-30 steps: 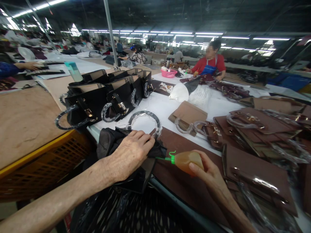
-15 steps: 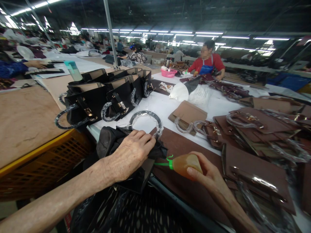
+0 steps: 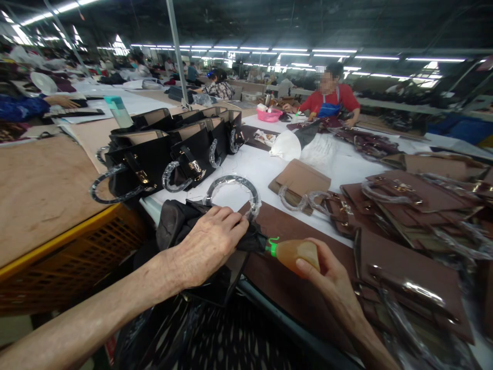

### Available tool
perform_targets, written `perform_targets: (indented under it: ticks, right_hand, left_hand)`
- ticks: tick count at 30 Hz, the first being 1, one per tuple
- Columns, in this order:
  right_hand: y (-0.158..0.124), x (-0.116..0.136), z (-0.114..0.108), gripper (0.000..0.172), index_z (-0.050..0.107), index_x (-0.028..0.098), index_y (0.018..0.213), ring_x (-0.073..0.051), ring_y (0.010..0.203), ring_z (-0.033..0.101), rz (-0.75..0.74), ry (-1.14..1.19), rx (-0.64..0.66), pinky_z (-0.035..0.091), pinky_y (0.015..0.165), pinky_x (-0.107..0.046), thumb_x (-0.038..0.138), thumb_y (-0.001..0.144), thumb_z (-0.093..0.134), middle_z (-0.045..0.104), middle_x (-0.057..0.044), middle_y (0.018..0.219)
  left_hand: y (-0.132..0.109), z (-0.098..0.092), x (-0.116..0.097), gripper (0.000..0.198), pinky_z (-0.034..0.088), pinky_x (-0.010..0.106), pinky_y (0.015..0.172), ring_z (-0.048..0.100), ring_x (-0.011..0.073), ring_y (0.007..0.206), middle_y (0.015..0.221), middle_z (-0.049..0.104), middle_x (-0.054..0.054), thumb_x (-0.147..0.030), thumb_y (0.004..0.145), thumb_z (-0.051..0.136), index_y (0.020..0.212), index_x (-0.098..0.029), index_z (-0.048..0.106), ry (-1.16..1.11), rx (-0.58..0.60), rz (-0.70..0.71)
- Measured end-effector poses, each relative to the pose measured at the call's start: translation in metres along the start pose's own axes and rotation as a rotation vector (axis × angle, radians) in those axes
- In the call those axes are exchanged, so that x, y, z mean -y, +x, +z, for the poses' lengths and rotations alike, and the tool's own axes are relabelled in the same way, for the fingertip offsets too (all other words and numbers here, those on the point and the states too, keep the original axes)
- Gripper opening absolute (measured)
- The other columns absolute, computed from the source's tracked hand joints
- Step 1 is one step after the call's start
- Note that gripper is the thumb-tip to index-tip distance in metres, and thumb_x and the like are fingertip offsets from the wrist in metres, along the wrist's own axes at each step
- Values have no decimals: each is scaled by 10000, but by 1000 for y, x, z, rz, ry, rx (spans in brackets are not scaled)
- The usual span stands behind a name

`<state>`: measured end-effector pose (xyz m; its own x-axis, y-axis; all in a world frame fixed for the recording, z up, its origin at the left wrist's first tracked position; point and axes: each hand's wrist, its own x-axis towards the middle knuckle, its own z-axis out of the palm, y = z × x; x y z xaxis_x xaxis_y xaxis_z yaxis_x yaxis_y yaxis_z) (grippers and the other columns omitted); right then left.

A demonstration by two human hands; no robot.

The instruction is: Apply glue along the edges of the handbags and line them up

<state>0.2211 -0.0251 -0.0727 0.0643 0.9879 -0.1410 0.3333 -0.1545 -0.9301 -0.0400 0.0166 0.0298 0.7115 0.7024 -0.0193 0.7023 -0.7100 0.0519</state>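
My left hand (image 3: pixel 208 246) lies on a black bag piece (image 3: pixel 175 226) at the table's near edge, fingers curled over its folded top by a plastic-wrapped round handle (image 3: pixel 233 187). My right hand (image 3: pixel 327 280) grips a small amber squeeze bottle (image 3: pixel 296 253) with a green nozzle. The nozzle tip sits against the black piece, right beside my left fingertips. A dark brown mat (image 3: pixel 292 226) lies under the bottle.
A row of finished black handbags (image 3: pixel 169 149) stands to the left. Brown bag panels (image 3: pixel 408 205) with wrapped handles pile up on the right. A tan panel (image 3: pixel 300 180) lies mid-table. A yellow crate (image 3: pixel 69 252) sits below left. A person in red (image 3: pixel 327 100) works across.
My right hand has brought the bottle leftward, so the green nozzle now reaches into the black piece. My left hand has stayed in place.
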Motion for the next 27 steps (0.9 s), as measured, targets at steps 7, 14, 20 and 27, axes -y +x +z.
perform_targets:
  ticks: [7,14,20,27]
  right_hand:
    - [-5,3,-4,535,468,205,1126,-268,886,569,31,20,40,455,734,-333,498,717,648,612,-48,967]
    - [-8,4,-4,494,479,215,1124,-254,885,564,22,-1,97,456,712,-305,496,746,626,614,-34,975]
    - [-15,11,-8,486,505,225,1099,-236,864,574,6,-16,101,464,708,-279,511,727,632,636,-14,924]
    - [-24,17,-5,492,547,226,1057,-280,860,619,91,76,96,505,658,-308,507,667,656,678,-40,920]
  left_hand:
    - [0,2,1,353,399,420,874,485,263,1042,1123,570,120,-121,804,470,1157,-121,475,0,-15,4]
    - [-3,9,3,376,394,425,874,474,264,1040,1130,561,118,-131,800,474,1176,-120,462,1,-47,16]
    - [-3,13,4,366,392,423,867,465,265,1023,1131,553,118,-147,828,451,1191,-103,451,17,-69,33]
    - [-2,11,4,382,387,420,878,462,265,1036,1143,552,115,-141,810,463,1192,-114,453,27,-44,27]
